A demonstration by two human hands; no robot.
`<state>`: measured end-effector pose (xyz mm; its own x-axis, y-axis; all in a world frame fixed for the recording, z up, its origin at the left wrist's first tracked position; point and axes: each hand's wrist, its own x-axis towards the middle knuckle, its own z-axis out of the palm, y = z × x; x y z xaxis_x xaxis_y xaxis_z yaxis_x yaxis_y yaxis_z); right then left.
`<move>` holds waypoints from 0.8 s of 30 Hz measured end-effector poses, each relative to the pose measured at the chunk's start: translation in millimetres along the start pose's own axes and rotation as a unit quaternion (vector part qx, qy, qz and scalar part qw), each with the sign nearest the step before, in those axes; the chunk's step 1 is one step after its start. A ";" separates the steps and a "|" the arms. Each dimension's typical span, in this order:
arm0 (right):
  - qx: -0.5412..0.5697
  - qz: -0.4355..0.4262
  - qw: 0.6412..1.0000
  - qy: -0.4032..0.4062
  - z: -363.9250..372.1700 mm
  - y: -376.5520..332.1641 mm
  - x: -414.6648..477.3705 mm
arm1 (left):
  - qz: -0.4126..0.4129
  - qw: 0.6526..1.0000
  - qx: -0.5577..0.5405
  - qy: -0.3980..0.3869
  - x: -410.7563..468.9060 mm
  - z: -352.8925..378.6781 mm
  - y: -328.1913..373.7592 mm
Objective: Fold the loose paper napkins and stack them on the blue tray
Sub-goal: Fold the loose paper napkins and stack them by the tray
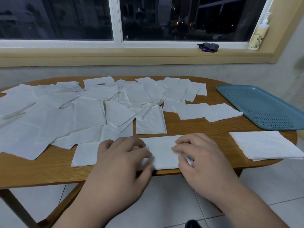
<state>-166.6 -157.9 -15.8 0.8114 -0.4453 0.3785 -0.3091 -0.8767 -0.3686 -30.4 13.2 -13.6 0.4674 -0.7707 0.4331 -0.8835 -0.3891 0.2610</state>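
Working at the near edge of the desk point(197, 127): we had both hands on one napkin strip point(162, 152), already folded to a long rectangle and lying flat along that edge. Our left hand point(121, 155) sat on its left end, fingers bent, tips and thumb on the paper; we couldn't tell whether it pinched or only pressed. Our right hand point(202, 160) pinched the strip's right end, a crumpled bit of paper showing between thumb and fingers. Loose napkins point(82, 112) lay unfolded and overlapping across the left and middle of the desk, out to the far edge. A folded stack point(266, 145) sat on the desk at near right, one corner overhanging the edge, just in front of the blue tray point(263, 106). The tray lay at far right, well apart from our hands. Behind, on the windowsill point(148, 51): a pump bottle point(259, 35) and a small dark bundle point(209, 46).
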 end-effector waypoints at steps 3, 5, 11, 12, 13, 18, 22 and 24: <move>-0.008 -0.038 0.999 -0.018 4.1 4.7 0.0 | 0.007 0.999 -0.006 -0.039 -0.7 2.4 -3.5; -0.004 -0.044 0.999 -0.032 3.6 7.1 1.0 | 0.012 0.998 -0.007 -0.057 -0.9 2.0 -5.7; 0.003 -0.054 0.995 -0.087 -5.5 10.6 -2.0 | 0.048 0.996 0.024 -0.069 -2.0 0.5 -10.1; 0.005 -0.058 0.993 -0.099 -8.5 11.4 -3.8 | 0.058 0.995 0.028 -0.070 -2.8 0.5 -10.1; 0.004 -0.060 0.992 -0.115 -11.1 12.3 -5.9 | 0.069 0.995 0.032 -0.072 -4.0 0.3 -9.9; -0.025 -0.076 0.989 -0.127 -6.9 17.3 -17.8 | 0.098 0.992 0.051 -0.064 -8.5 1.6 -5.8; -0.003 -0.054 0.995 -0.084 -3.3 12.4 -22.0 | 0.099 0.992 0.071 -0.036 -10.9 3.5 -1.4; 0.007 -0.047 0.996 -0.073 -7.7 9.7 -24.4 | 0.100 0.993 0.062 -0.029 -13.3 4.0 -1.7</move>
<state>-193.2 -156.9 -22.2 0.9006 -0.3289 0.2841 -0.2224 -0.9104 -0.3489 -35.4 22.1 -23.3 0.2830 -0.8647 0.4149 -0.9571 -0.2824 0.0642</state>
